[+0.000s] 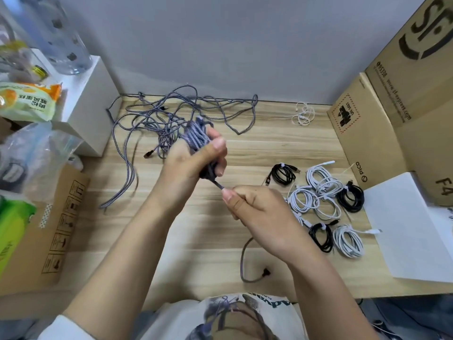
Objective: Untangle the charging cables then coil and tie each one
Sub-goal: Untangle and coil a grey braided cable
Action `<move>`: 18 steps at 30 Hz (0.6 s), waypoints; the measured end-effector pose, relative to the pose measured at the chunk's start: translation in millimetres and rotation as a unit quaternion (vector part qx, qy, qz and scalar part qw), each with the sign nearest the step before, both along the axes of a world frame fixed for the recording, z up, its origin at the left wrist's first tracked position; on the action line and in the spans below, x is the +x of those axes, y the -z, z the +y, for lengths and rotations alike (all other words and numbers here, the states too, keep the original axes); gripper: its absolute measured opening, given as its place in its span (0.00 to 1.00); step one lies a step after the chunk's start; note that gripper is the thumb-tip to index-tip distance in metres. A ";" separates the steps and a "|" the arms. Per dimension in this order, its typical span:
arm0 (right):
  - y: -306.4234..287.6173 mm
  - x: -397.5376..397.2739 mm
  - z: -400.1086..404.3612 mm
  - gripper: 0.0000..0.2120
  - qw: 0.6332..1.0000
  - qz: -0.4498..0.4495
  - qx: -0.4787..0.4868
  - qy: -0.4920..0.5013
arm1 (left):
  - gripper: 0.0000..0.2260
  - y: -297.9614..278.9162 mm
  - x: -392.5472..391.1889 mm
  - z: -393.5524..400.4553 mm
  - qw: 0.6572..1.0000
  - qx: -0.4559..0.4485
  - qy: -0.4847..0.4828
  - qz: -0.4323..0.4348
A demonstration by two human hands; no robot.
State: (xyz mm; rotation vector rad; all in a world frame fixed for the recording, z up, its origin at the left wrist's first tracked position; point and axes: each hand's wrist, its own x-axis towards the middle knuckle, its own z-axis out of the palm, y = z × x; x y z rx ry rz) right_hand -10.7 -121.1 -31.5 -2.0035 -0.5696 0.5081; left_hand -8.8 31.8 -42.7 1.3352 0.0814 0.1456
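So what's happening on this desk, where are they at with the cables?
A person is partway through. The left hand grips a coiled bundle of grey braided cable, and the right hand pinches a dark strand coming out of its lower end. Several tied black and white coils lie to the right on the wooden desk. A grey tangle still sits behind, undone.
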 end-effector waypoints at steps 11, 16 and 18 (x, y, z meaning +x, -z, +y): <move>-14.0 3.0 -4.9 0.13 0.998 -0.004 0.065 0.007 | 0.31 0.9 -10.6 5.7 0.907 0.198 0.339 0.151; -4.9 14.1 -8.1 0.14 0.990 0.015 0.123 0.066 | 0.30 6.2 -19.3 15.8 0.861 -0.003 0.487 0.147; -2.8 17.1 -7.5 0.14 0.990 0.015 0.124 0.066 | 0.26 8.5 -19.3 18.1 0.849 -0.103 0.505 0.115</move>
